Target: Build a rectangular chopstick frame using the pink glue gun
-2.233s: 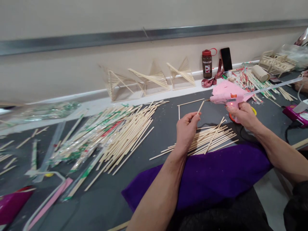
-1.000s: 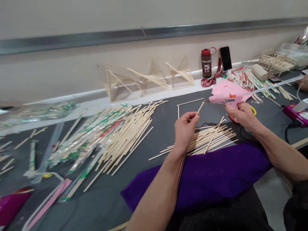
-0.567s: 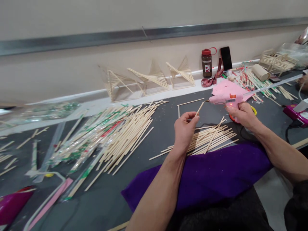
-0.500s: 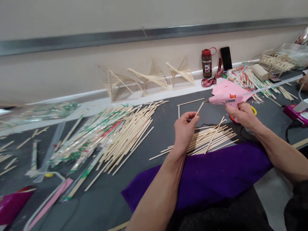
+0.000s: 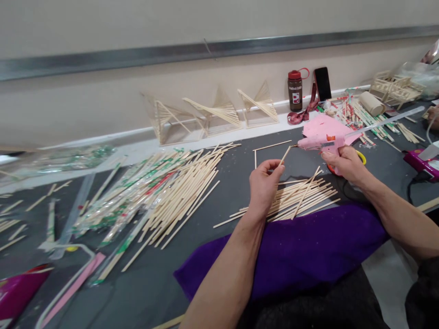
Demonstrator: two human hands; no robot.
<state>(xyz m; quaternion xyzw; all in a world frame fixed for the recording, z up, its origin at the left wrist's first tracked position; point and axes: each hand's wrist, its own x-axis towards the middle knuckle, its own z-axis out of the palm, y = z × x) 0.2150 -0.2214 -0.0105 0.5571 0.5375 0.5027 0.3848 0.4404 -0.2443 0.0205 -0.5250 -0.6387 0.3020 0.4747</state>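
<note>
My left hand [image 5: 265,185] pinches a thin wooden chopstick [image 5: 285,156] that slants up from the fingertips. Wrapped in my right hand [image 5: 346,163] is a pink hot glue gun [image 5: 320,142], with a long clear glue stick [image 5: 384,122] out of its back. The gun's nozzle meets, or nearly meets, the chopstick's upper end. Just behind, two sticks [image 5: 272,145] lie at an angle on the dark table [image 5: 236,176]. Below my hands several loose chopsticks [image 5: 305,198] are spread beside a purple cloth [image 5: 308,251].
Left of my hands lies a big pile of chopsticks [image 5: 185,196], many in wrappers. Stick frames [image 5: 257,109] stand along the wall. A bottle [image 5: 295,91], a phone [image 5: 322,84] and pink paper [image 5: 318,123] are at the back. A purple power strip [image 5: 416,162] sits at right.
Hardly anything differs. Both hands keep their place, with the glue gun's nozzle still at the chopstick's end; the whole view has shifted very slightly.
</note>
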